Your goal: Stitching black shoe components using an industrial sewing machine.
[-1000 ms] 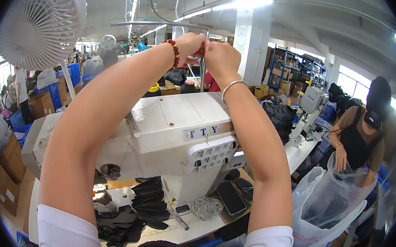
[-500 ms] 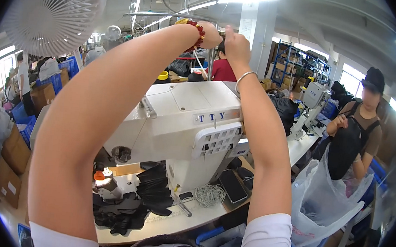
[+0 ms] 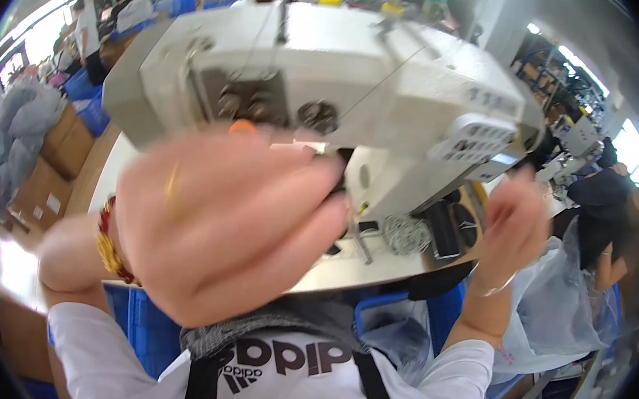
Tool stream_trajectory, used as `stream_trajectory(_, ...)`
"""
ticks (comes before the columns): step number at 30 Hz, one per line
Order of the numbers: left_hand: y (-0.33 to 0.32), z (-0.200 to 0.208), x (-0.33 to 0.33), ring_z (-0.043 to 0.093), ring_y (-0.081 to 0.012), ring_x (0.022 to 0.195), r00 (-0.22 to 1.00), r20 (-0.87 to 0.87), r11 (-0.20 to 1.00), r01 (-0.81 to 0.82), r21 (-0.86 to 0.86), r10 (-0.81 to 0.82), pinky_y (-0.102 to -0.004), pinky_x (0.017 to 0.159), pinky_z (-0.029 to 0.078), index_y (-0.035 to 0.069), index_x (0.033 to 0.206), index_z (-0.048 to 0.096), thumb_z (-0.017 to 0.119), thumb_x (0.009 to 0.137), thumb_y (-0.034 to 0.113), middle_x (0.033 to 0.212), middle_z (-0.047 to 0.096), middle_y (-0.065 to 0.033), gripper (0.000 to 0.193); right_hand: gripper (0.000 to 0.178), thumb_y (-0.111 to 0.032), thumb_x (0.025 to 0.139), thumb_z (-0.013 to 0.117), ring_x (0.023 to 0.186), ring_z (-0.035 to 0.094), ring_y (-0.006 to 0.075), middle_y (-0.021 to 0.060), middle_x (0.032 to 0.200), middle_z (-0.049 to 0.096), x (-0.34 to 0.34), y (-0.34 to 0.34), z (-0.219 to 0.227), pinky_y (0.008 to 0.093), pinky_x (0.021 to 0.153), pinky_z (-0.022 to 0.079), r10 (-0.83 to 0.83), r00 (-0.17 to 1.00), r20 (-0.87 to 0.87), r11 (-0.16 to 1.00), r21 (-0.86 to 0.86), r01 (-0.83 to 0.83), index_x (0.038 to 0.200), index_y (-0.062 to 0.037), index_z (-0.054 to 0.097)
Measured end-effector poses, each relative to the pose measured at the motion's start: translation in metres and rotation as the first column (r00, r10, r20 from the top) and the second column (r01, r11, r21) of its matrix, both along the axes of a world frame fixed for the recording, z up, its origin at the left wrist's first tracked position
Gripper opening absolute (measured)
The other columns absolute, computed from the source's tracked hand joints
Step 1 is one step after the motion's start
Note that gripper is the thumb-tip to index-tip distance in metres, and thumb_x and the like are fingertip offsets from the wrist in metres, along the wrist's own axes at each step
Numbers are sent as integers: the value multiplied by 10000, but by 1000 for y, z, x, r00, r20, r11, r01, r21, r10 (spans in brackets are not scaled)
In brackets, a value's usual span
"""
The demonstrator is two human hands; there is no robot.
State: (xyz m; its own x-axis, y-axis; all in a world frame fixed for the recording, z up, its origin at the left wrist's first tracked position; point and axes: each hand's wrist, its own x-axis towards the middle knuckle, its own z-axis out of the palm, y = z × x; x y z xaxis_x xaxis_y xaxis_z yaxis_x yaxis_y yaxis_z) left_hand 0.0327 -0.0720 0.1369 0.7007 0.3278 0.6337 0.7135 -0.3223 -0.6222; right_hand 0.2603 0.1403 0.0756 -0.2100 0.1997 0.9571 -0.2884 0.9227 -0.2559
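- 2 bare hands are in view: 1 left hand [image 3: 226, 229], large and near, and 1 right hand [image 3: 516, 224], smaller and well apart from it.
- 1 red-and-gold bracelet [image 3: 112, 246] circles the left wrist; 1 silver bangle [image 3: 492, 289] circles the right.
- 1 sewing machine [image 3: 348, 42] stands just beyond the hands, spanning the space from the left to the right.
- 1 coil of pale cord [image 3: 406, 235] and 1 silver tool [image 3: 361, 247] lie between the hands on the white table [image 3: 378, 271]; 1 dark flat device [image 3: 442, 233] is nearer the right.
- 1 co-worker [image 3: 600, 201] is past the right hand, beside a clear plastic bag [image 3: 553, 311].
- The machine is white, broad and blurred, with 1 round metal dial [image 3: 318, 116] above the left fingertips and 1 white slotted plate [image 3: 473, 139] to the left of the right hand.
- The left hand shows its back, fingers close together and pointing rightward; whether they pinch anything, I cannot tell.
- The right hand is raised, its fingers seemingly curled; blur hides whether they hold anything.
- Both elbows bend outward.
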Motion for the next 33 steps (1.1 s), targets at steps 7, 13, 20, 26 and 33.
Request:
stream_trajectory(7, -78, -185, -78, 637, -232, 851, 803, 443, 862, -161, -480, 397, -338, 685, 549, 56, 851, 681, 693, 700, 16, 906, 647, -77, 156, 146, -125, 733, 726, 728, 569, 266, 51, 782, 570, -62, -52, -201, 368, 617, 479, -103, 776, 622, 991, -7, 137, 824, -79, 621)
stream_trajectory(13, -80, -242, -121, 615, -271, 870, 504, 687, 847, -215, -487, 523, -352, 742, 514, 43, 889, 685, 706, 710, -12, 913, 649, -72, 189, 333, -161, 700, 764, 884, 542, 285, 82, 911, 557, -101, -49, -234, 388, 734, 461, -376, 605, 702, 878, 61, 475, 980, -81, 601)
stream_trajectory(20, -36, -250, -159, 606, -268, 920, 537, 561, 723, -144, -675, 630, -357, 812, 498, 50, 948, 699, 692, 732, 13, 1020, 651, -70, 219, 454, -216, 673, 793, 894, 535, 259, 64, 916, 535, -123, -48, -252, 391, 724, 424, -473, 422, 774, 795, 168, 582, 1057, -96, 581)
stream_trajectory(26, -11, -230, -192, 582, -272, 998, 633, 431, 478, 108, -871, 642, -357, 872, 486, 128, 1049, 705, 698, 762, 107, 1072, 632, -68, 287, 193, -90, 772, 693, 803, 557, 272, 71, 845, 540, -125, -36, -264, 394, 685, 449, -470, 515, 716, 812, 122, 571, 946, -81, 609)
stream_trajectory(33, -18, -208, -184, 615, -270, 893, 652, 346, 450, 9, -893, 675, -373, 753, 503, 118, 905, 714, 718, 739, 166, 976, 640, -69, 173, 100, 2, 868, 559, 746, 605, 309, 138, 838, 611, -132, -32, -229, 347, 664, 468, -97, 773, 627, 865, -331, 377, 966, -4, 580)
